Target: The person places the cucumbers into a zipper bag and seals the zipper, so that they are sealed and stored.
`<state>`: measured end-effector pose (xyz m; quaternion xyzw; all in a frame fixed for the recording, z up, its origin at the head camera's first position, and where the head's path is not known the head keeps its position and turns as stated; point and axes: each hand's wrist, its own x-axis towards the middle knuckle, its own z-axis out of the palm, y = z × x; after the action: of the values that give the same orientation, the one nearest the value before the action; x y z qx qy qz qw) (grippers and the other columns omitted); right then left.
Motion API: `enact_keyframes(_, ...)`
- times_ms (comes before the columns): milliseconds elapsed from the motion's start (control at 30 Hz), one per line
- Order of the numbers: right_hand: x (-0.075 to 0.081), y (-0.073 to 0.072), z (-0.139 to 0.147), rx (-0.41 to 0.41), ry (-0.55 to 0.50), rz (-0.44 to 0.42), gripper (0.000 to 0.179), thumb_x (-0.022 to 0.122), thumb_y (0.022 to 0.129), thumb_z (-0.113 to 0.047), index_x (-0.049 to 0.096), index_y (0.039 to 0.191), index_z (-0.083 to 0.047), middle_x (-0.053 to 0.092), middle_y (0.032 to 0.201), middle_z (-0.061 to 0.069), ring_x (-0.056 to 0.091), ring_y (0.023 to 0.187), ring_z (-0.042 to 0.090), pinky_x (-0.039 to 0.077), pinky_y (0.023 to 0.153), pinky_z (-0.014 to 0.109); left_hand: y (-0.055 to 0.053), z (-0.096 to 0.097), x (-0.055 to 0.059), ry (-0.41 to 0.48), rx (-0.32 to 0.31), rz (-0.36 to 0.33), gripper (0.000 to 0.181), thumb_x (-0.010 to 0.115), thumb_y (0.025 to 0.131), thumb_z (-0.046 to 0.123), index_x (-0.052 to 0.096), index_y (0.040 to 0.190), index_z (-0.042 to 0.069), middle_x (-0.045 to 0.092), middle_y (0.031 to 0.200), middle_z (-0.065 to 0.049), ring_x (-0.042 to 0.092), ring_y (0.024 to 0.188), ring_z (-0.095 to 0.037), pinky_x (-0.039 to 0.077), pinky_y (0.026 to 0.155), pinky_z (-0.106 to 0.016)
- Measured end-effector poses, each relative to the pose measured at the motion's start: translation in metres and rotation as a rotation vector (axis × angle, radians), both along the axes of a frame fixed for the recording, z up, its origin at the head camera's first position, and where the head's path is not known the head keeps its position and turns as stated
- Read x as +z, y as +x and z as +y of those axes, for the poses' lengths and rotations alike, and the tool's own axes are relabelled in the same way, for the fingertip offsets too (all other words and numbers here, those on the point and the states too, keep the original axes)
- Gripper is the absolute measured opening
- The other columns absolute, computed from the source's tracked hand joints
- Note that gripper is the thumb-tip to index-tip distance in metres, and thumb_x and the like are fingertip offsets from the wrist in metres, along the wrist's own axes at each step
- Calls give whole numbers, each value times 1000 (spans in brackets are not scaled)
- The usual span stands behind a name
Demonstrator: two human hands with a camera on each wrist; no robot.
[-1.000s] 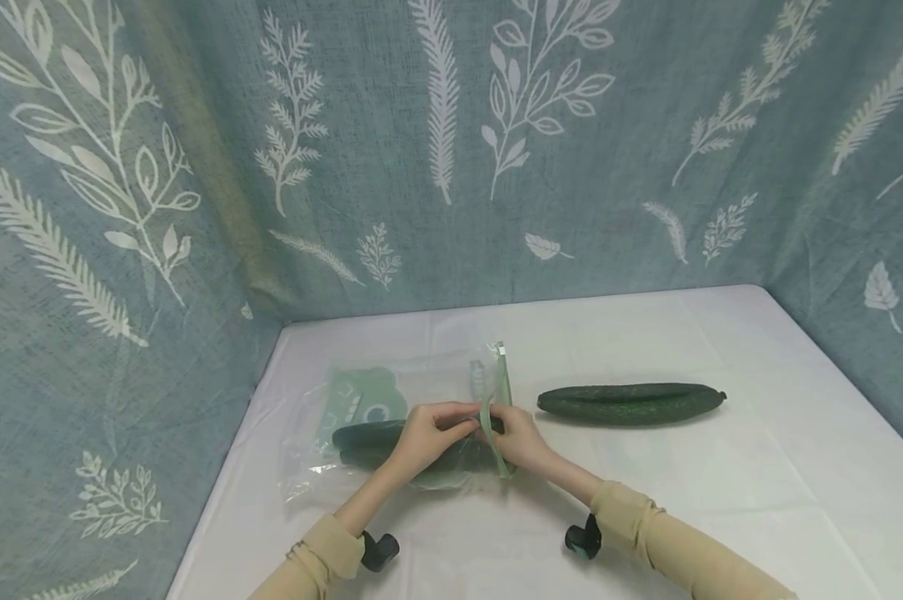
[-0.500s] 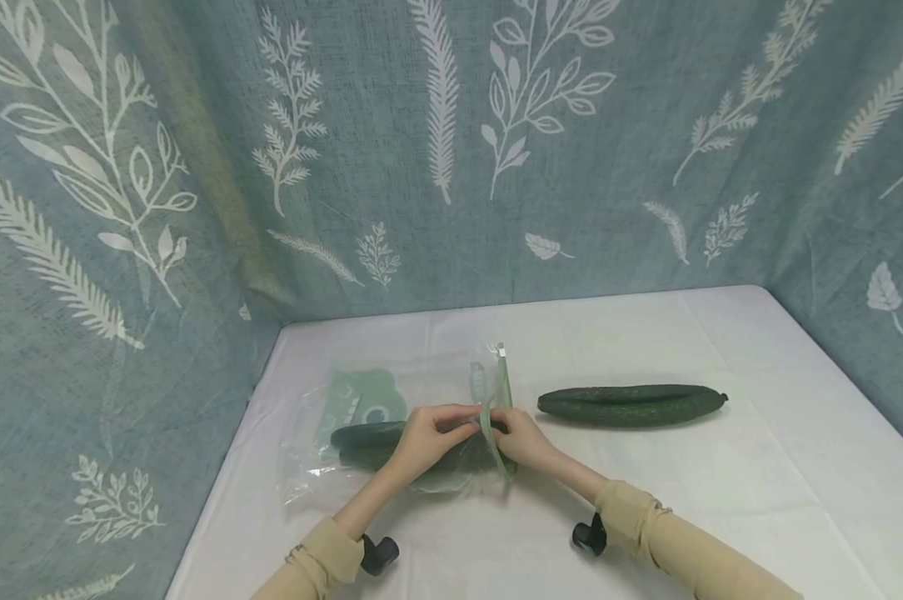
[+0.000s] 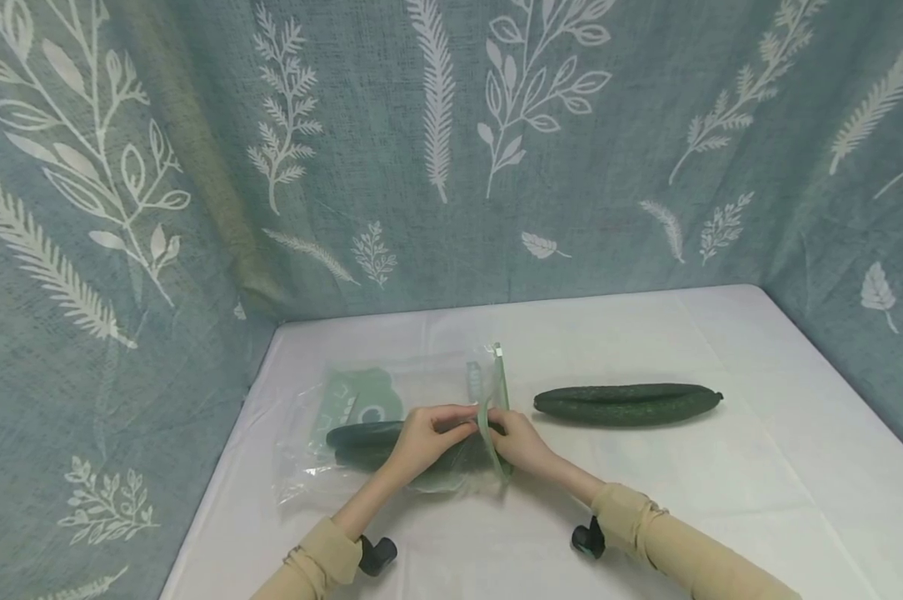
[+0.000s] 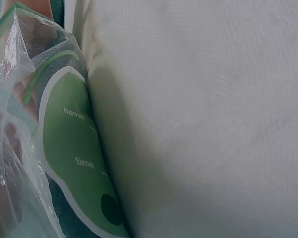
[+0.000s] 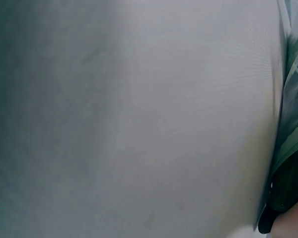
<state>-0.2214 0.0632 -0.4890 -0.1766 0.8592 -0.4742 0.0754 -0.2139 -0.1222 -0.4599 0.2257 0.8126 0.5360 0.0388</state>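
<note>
A clear zip bag (image 3: 440, 367) with green print and a green zip edge lies on the table, its mouth toward the right. Inside it is a dark green cucumber (image 3: 365, 433), seen through the plastic. My left hand (image 3: 425, 437) lies over the bag, thumb and fingers pinching the plastic near the mouth. At that mouth my right hand (image 3: 522, 437) grips the cucumber's right end, partly behind the green zip strip (image 3: 489, 437). In the right wrist view the cucumber's dark end (image 5: 283, 191) shows beside my fingers. The left wrist view shows the bag's green label (image 4: 72, 134).
Another cucumber (image 3: 627, 404) lies on the white-covered table (image 3: 646, 475), right of the bag. A blue-green curtain (image 3: 391, 158) with white leaf patterns hangs behind the table and along both sides.
Both hands keep nearly the same hold on the bag and the cucumber. The whole head view has shifted very slightly; the other cucumber still lies in place.
</note>
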Motion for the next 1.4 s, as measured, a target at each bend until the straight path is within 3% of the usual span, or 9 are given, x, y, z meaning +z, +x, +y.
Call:
enact_keyframes(667,1,-4,0,11,9,23,26,55,93,-7,64,116,1,66,119,18,60,115,34,50,96,49,-1,-1,5,3,3,6,27,69,86,19,70,111,7,69,115,-8,66,107,-25,55,90,-24)
enact_keyframes(1067,7,-6,2,40,43,-4,25,57,91,-6,64,114,2,65,120,20,57,119,38,44,102,54,1,-1,3,-5,0,8,28,69,86,19,70,112,7,69,116,-8,66,108,-25,55,90,-26)
enact_keyframes(1200,8,-5,2,50,47,-7,25,57,92,-5,64,114,2,65,120,20,57,118,37,45,101,54,4,0,9,-3,5,14,28,69,86,16,69,111,5,69,115,-10,66,107,-27,55,89,-26)
enact_keyframes(1300,9,-5,3,53,51,3,24,55,93,-7,65,114,1,66,118,18,62,112,33,51,95,47,4,1,10,-2,7,20,27,69,86,16,70,111,5,69,114,-11,66,107,-27,55,89,-26)
enact_keyframes(1400,10,-4,4,49,55,13,24,53,95,-8,65,114,-1,69,113,15,65,99,24,55,82,33,4,1,10,-7,13,26,27,70,85,17,70,110,5,70,113,-11,66,106,-27,56,89,-27)
